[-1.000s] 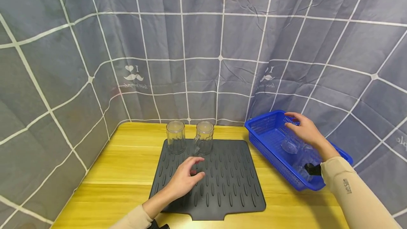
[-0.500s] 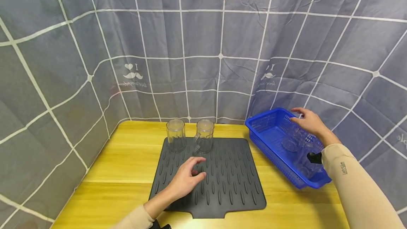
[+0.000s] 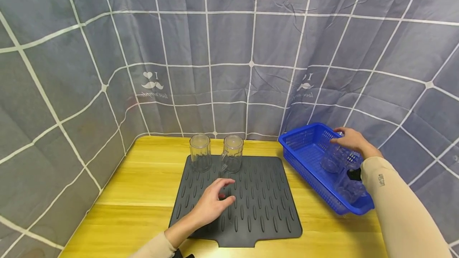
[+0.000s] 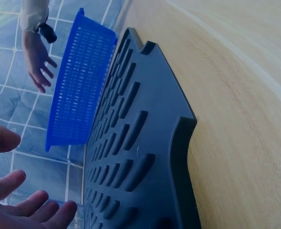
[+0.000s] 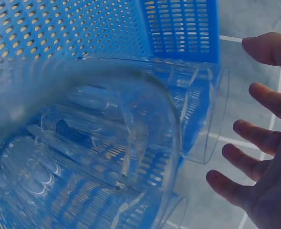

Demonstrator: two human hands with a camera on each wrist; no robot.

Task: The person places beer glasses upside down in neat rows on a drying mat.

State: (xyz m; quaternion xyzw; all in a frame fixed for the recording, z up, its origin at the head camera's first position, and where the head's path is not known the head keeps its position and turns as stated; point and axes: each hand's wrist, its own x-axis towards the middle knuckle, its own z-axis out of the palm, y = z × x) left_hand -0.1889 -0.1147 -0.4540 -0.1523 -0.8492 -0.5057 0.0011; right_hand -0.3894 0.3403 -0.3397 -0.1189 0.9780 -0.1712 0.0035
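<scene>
My right hand (image 3: 351,140) hovers over the far right side of the blue basket (image 3: 308,174), fingers spread and slightly bent. Clear glass mugs (image 3: 330,162) lie inside that basket, partly hidden by my forearm; in the right wrist view the rim of one glass mug (image 5: 216,114) is near my fingertips, with a gap between. My left hand (image 3: 209,206) is held above the dark ridged drying mat (image 3: 265,198), fingers loosely bent, nothing in it. Along the mat's back edge stand two clear glasses, a left one (image 3: 201,154) and a handled mug (image 3: 233,156).
A yellow wood-grain table (image 3: 136,178) carries the mat and the basket. Behind and on both sides hangs a grey curtain (image 3: 229,43) with white grid lines. The basket stands at an angle right of the mat, close to the curtain.
My right hand has shifted a little to the right over the basket, and its forearm now covers more of the basket's near right end. The left hand has hardly moved.
</scene>
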